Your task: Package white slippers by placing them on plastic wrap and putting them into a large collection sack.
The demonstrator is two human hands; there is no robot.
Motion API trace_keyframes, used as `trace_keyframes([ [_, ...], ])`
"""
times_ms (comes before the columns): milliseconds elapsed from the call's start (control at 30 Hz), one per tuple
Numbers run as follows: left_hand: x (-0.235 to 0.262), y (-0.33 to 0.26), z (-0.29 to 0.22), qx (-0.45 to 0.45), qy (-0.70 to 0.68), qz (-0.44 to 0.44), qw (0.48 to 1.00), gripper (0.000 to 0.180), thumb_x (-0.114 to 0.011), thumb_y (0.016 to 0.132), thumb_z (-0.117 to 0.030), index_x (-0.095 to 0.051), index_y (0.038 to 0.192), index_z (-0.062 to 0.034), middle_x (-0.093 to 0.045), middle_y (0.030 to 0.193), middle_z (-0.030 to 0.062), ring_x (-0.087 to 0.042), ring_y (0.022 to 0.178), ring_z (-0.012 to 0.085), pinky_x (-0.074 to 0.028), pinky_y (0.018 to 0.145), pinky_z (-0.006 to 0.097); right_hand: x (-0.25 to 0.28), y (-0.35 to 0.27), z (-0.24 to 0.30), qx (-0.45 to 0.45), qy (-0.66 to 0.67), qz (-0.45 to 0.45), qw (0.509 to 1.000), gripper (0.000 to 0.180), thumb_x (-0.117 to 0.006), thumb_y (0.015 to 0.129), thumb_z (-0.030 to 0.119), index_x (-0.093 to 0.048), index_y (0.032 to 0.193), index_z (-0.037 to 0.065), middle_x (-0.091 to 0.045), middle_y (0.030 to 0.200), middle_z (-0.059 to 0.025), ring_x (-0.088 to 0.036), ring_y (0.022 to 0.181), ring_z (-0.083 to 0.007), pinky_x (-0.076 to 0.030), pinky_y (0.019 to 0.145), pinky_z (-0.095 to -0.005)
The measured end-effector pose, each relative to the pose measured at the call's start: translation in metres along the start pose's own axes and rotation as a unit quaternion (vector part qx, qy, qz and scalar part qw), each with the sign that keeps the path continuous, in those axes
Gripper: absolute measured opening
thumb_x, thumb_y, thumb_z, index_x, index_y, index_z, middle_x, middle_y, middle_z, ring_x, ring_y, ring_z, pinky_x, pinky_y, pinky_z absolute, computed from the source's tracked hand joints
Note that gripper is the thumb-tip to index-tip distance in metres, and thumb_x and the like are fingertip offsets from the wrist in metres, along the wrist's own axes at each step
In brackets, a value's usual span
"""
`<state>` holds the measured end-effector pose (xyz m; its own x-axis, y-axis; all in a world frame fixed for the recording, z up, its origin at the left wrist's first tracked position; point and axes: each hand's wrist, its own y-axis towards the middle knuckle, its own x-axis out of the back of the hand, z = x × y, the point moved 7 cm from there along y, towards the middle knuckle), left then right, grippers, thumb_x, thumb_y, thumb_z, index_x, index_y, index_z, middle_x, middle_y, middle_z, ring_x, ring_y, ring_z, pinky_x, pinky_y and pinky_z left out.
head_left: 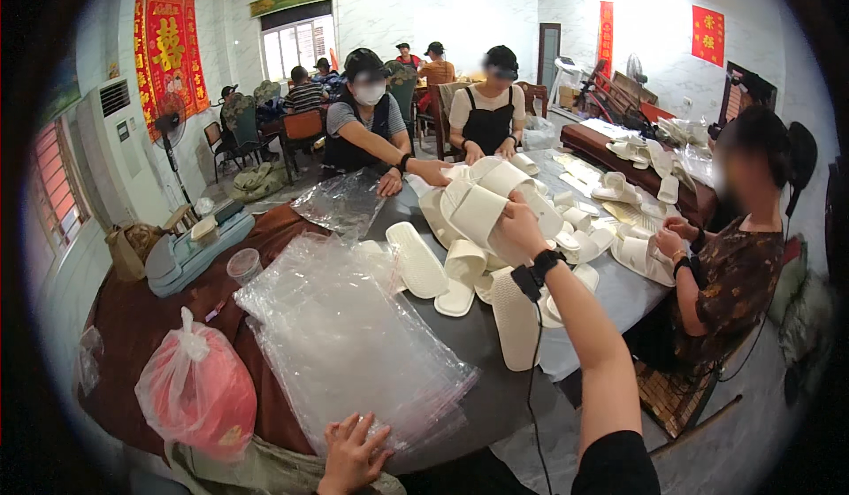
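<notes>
My right hand [520,228], with a dark band on its wrist, is raised over the table and closed on a pair of white slippers [473,214]. More white slippers show just behind this pair. A co-worker's hand [431,172] reaches in at their far side; whether it touches them I cannot tell. At the near edge, my left hand [355,452] rests with spread fingers on a stack of clear plastic bags [345,345]. Beyond the stack, a white slipper [416,260] lies sole up, beside another white slipper [462,276] with its strap up.
A heap of white slippers [575,221] covers the middle of the table. On the left are a tied bag with red contents [199,384] and a clear plastic cup [244,266]. Co-workers sit across and at right. A dark cable [533,380] hangs beside my right forearm.
</notes>
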<state>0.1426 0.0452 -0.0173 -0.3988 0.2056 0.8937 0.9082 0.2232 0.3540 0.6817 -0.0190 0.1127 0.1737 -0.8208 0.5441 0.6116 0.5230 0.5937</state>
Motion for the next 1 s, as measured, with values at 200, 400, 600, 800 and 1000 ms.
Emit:
trace_keyframes([
  [200, 0.000, -0.016, 0.006, 0.025, 0.011, -0.004, 1.000, 0.042, -0.074, 0.085, -0.036, -0.069, 0.124, -0.0216, -0.057, 0.138, 0.0131, -0.047, 0.129, 0.0342, -0.031, 0.102, 0.054, 0.013, -0.081, 0.108, 0.038, 0.146, 0.084, 0.985, 0.032, -0.058, 0.089, 0.003, -0.069, 0.119, -0.001, -0.055, 0.134, -0.0142, -0.053, 0.128, -0.0292, -0.042, 0.106, -0.0341],
  [400, 0.000, -0.006, -0.002, -0.024, 0.078, 0.027, 0.996, 0.044, -0.072, 0.084, -0.024, -0.066, 0.128, -0.0211, -0.051, 0.143, 0.0172, -0.046, 0.130, 0.0372, -0.034, 0.103, 0.054, 0.036, -0.200, 0.148, -0.038, 0.281, 0.186, 0.941, 0.033, -0.056, 0.087, -0.004, -0.067, 0.118, -0.005, -0.050, 0.141, -0.0099, -0.045, 0.133, -0.0219, -0.036, 0.110, -0.0309],
  [600, 0.003, -0.009, 0.000, -0.015, 0.060, 0.073, 0.995, 0.056, -0.068, 0.083, -0.008, -0.059, 0.137, -0.0207, -0.044, 0.148, 0.0223, -0.045, 0.132, 0.0414, -0.044, 0.106, 0.052, 0.051, -0.291, 0.176, -0.099, 0.288, 0.302, 0.903, 0.028, -0.065, 0.088, -0.002, -0.068, 0.116, -0.005, -0.054, 0.140, -0.0102, -0.053, 0.127, -0.0218, -0.042, 0.105, -0.0336],
  [800, 0.011, 0.002, -0.007, -0.044, 0.022, 0.061, 0.997, 0.074, -0.064, 0.080, 0.003, -0.051, 0.147, -0.0255, -0.050, 0.143, 0.0243, -0.050, 0.129, 0.0393, -0.046, 0.106, 0.050, 0.071, -0.326, 0.179, -0.068, 0.331, 0.359, 0.870, 0.026, -0.069, 0.087, 0.000, -0.072, 0.112, -0.003, -0.058, 0.133, -0.0075, -0.056, 0.120, -0.0191, -0.043, 0.101, -0.0305],
  [1000, -0.002, 0.001, -0.006, -0.078, 0.065, 0.035, 0.994, 0.057, -0.061, 0.084, 0.003, -0.056, 0.137, -0.0164, -0.048, 0.147, 0.0221, -0.041, 0.142, 0.0382, -0.031, 0.109, 0.070, 0.049, -0.355, 0.213, -0.064, 0.361, 0.483, 0.795, 0.032, -0.064, 0.086, -0.008, -0.071, 0.117, -0.002, -0.055, 0.139, -0.0113, -0.054, 0.126, -0.0232, -0.042, 0.106, -0.0337],
])
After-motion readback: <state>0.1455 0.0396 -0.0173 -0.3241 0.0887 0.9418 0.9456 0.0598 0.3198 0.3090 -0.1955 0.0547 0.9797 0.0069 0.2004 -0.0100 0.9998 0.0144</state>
